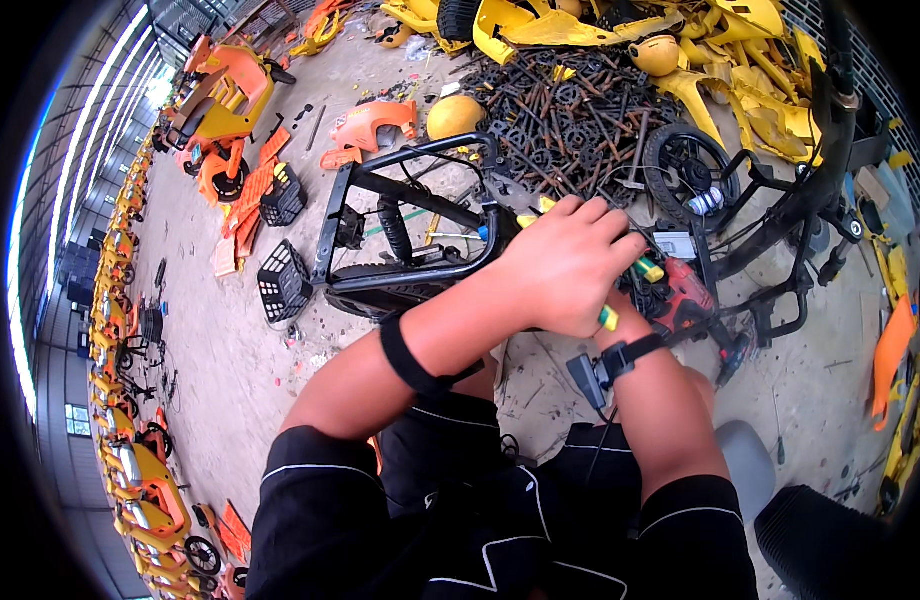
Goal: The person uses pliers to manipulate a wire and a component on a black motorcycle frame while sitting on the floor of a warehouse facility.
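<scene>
Below all, a grey floor [220,370], with many small scraps scattered on it. Along the far left, a long row of yellow and orange vehicles [145,500], standing close one to another. At upper right, a big heap of yellow panels [750,90], thrown one over another. In the middle, a black tubular frame [336,222], with a dark tyre [365,301] under its lower bar. Beyond it, a wide pile of rusty metal parts [570,125], lying all mixed. At the right edge of this pile, a black wheel [656,178]. On the floor to the left of the frame, two black crates [283,283], one nearer and one farther. Past the frame, an orange curved panel [373,127], and near it a yellow rounded piece [454,118]. Right of the middle, a red power tool [686,298] with a dark lower end. Just to the left of it, the right hand [626,308], mostly covered; cannot tell from here how its fingers are. Over it, the left hand [575,265], with fingers bent and grasping. Inside this grasp, at the right end of the frame, a hand tool [648,268] with yellow-green handles, their ends sticking out toward lower right.
</scene>
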The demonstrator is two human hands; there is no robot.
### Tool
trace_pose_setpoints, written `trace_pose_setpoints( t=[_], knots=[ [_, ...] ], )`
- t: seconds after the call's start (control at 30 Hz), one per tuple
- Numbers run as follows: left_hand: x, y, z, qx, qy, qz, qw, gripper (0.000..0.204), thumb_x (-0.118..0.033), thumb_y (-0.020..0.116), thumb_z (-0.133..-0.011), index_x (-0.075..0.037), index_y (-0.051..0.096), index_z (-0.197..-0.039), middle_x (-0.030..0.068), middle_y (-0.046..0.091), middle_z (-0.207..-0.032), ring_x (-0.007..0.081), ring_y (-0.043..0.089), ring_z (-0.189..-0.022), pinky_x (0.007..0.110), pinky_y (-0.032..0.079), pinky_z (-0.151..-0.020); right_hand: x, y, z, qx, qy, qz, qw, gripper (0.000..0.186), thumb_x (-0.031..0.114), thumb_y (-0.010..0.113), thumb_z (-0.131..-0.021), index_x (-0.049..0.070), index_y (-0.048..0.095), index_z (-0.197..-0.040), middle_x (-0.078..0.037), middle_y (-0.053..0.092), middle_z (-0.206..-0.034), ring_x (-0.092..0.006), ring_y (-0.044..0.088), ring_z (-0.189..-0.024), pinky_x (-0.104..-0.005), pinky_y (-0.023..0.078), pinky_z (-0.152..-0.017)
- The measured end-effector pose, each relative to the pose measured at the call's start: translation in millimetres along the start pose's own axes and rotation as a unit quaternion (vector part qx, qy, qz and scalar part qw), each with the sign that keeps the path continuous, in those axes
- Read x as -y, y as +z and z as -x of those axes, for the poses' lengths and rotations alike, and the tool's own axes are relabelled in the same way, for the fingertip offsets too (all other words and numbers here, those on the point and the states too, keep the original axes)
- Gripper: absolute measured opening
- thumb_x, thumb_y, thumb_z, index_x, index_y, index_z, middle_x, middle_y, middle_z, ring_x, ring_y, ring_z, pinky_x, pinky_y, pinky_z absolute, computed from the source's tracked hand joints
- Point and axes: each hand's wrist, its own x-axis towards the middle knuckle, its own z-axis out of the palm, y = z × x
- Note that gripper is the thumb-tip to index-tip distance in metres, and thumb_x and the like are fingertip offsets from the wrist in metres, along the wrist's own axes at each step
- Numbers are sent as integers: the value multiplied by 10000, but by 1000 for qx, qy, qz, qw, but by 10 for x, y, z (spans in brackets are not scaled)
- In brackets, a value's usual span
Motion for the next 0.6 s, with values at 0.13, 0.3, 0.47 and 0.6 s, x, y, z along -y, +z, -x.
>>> trace_pose_setpoints(
  t=[0.13, 0.3, 0.47, 0.6],
  knots=[
    [-3, 314, -474, -22, -128, -79, 988, 434, -224, 711, -674, 9, 627, -1030, 178, 635, -1020, 369, 606, -1032, 454, 474, -897, -145, -59, -330, -50, 6, 9, 999, 546, 188, 583, -1005, 29, 440, -1508, -149, 548, -1435, -219, 522, -1328, -361, 373, -1166],
    [405, 395, -1206, -81, -436, -120, 888, 537, -327, 725, -785, 19, 630, -1185, 192, 637, -1211, 318, 589, -1161, 454, 440, -991, -404, -15, -194, -42, -59, -45, 996, 528, 164, 558, -1020, 37, 429, -1516, -131, 552, -1410, -214, 522, -1310, -359, 370, -1172],
    [-1, 152, -771, -28, -259, -17, 965, 499, -227, 700, -756, 44, 615, -1166, 206, 630, -1181, 345, 581, -1145, 436, 442, -999, -467, -139, -298, -72, 24, 9, 997, 522, 161, 555, -1023, 39, 429, -1514, -127, 554, -1403, -214, 523, -1304, -358, 371, -1170],
    [85, -286, 239, 13, 92, 74, 993, 713, -161, 762, -509, -37, 615, -1195, 133, 601, -1082, 358, 579, -1053, 454, 479, -940, -323, -56, -348, -79, 64, 31, 994, 519, 163, 556, -1022, 39, 432, -1511, -127, 556, -1401, -215, 525, -1301, -358, 373, -1167]
  ],
)
